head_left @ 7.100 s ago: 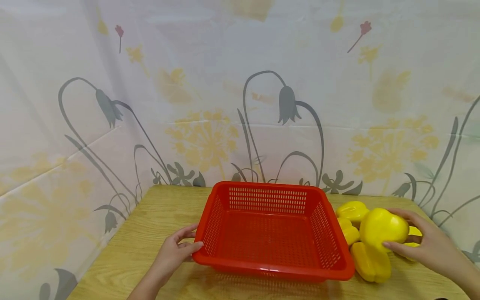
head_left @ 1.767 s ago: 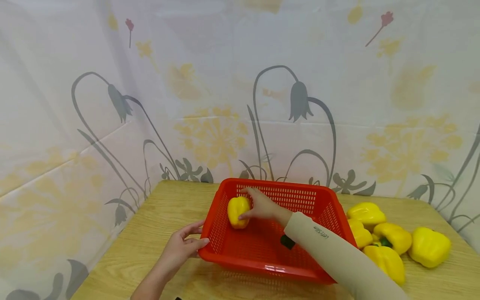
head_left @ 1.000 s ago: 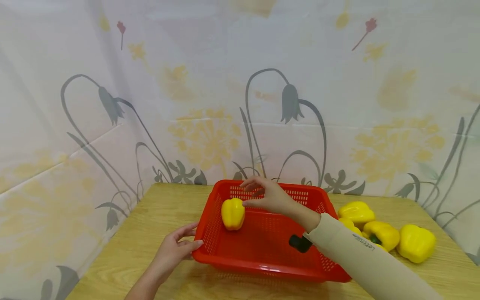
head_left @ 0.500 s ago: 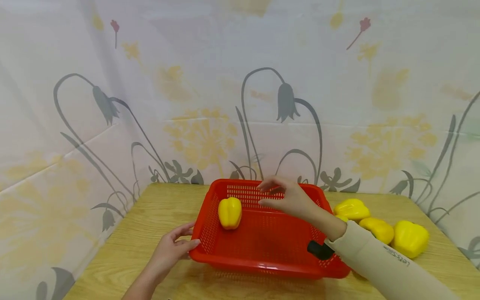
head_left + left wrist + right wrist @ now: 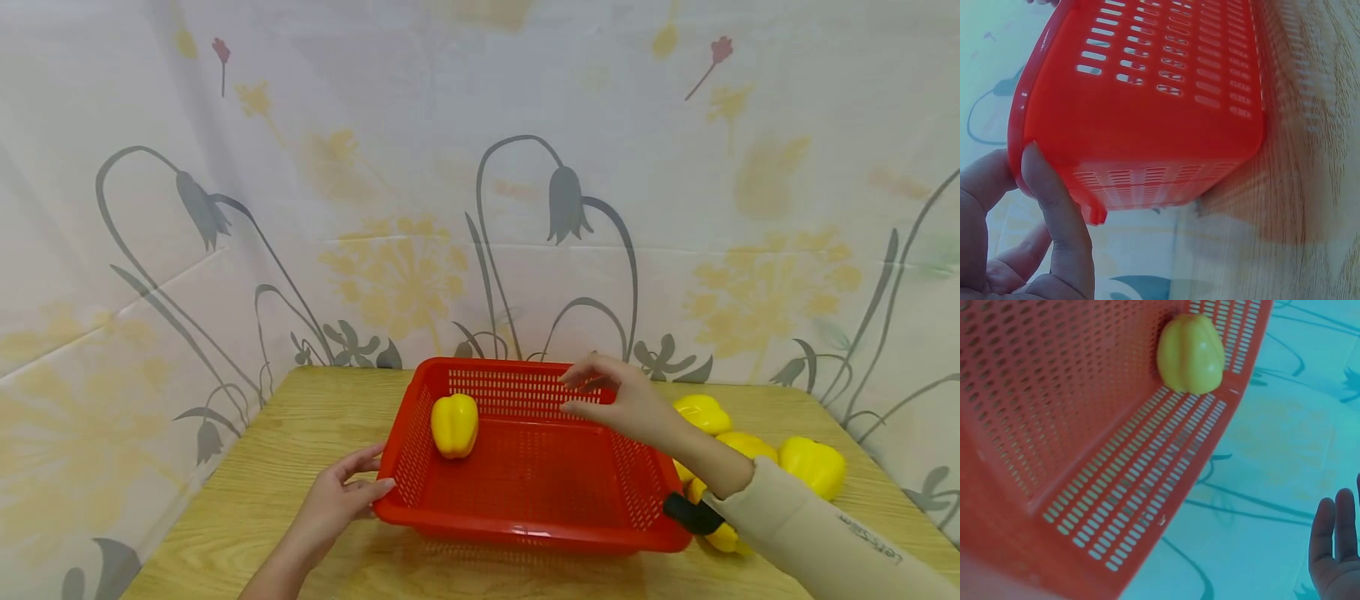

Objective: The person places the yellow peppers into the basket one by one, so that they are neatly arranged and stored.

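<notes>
1. Rightward, since the earlier frame, the right hand [image 5: 626, 402] had drawn away from the yellow pepper [image 5: 454, 426]; it hung over the red basket's [image 5: 525, 528] far right corner, fingers parted and holding nothing.
2. That pepper sat inside, by the left wall, toward the far left corner.
3. I saw the left hand [image 5: 341, 497] pinching the rim at the near left corner.
4. Loose peppers [image 5: 812, 467] lay toward the right edge of the table [image 5: 300, 433], some partly behind the sleeve [image 5: 832, 529].
5. To my eye, one pepper was placed and the hand was between pickups.
6. Next seemed to call for clearing the right rim and closing round another pepper.
</notes>
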Motion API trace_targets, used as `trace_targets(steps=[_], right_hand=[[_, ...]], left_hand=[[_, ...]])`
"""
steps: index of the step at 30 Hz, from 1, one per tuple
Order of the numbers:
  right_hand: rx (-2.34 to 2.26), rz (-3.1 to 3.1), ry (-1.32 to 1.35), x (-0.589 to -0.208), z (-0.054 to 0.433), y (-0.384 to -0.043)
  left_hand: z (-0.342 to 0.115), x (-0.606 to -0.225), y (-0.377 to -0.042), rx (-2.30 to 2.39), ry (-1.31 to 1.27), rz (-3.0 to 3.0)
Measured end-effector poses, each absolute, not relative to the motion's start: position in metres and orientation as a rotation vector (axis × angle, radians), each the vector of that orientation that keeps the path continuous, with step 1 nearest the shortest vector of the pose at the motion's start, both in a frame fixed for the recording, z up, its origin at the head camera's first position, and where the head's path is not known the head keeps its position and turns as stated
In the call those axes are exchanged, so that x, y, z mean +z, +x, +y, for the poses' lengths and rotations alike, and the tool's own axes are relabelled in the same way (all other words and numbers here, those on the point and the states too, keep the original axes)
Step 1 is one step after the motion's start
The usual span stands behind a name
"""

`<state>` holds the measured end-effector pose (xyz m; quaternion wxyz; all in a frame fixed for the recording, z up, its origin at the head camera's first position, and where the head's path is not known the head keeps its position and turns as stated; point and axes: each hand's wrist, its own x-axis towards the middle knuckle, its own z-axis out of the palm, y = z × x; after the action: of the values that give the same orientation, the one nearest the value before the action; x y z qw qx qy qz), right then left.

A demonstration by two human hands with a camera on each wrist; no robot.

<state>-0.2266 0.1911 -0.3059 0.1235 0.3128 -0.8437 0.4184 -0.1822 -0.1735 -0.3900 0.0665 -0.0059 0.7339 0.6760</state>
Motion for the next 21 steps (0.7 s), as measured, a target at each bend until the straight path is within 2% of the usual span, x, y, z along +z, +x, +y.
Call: trace_targets(steps=[21], right_hand=[[1.158, -2.470, 0.766, -0.326, 0.239, -0.197]], left_hand=[[-0.174, -0.390, -0.182, 2.041, -0.009, 2.217]])
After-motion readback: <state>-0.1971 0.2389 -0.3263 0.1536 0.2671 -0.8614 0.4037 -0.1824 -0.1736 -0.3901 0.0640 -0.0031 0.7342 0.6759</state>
